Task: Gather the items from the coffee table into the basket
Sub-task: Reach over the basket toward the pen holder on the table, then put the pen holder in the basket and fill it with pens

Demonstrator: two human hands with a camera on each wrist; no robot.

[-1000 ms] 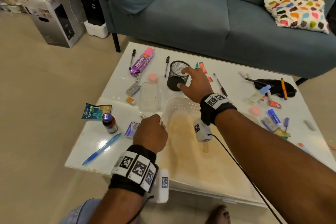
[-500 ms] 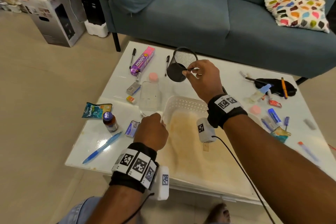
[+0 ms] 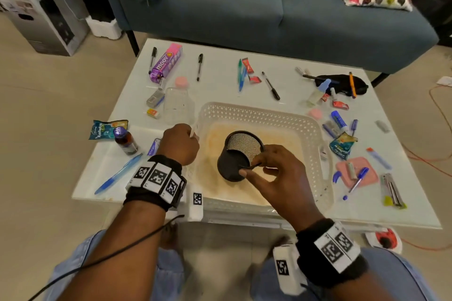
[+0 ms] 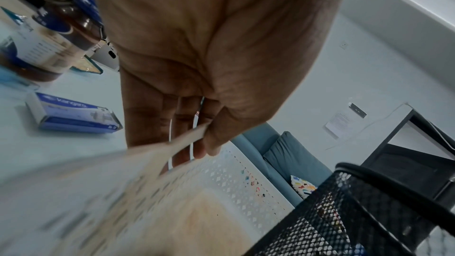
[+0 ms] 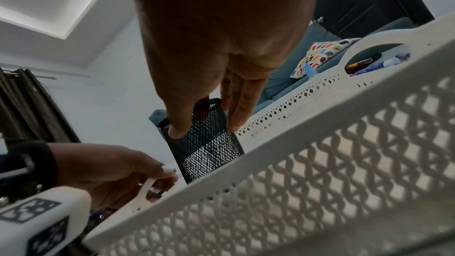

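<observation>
The right hand [image 3: 276, 173] pinched the mesh cup [image 3: 238, 156] inside the basket [image 3: 256, 115]; only the left wrist view showed the left hand [image 4: 209, 65] gripping the rim.

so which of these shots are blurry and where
Head view: mostly sharp, edges bent by the wide lens. Left wrist view: the near basket rim is smeared while the left hand stays clear. Right wrist view: the near basket wall is soft.

The basket [image 3: 264, 115] is open above, its floor bare save where the tilted mesh pen cup [image 3: 238, 156] hangs. The left hand [image 3: 179, 143] blocks its left rim. The coffee table [image 3: 220, 76] behind it lies open between scattered pens; clutter crowds the right side.
</observation>
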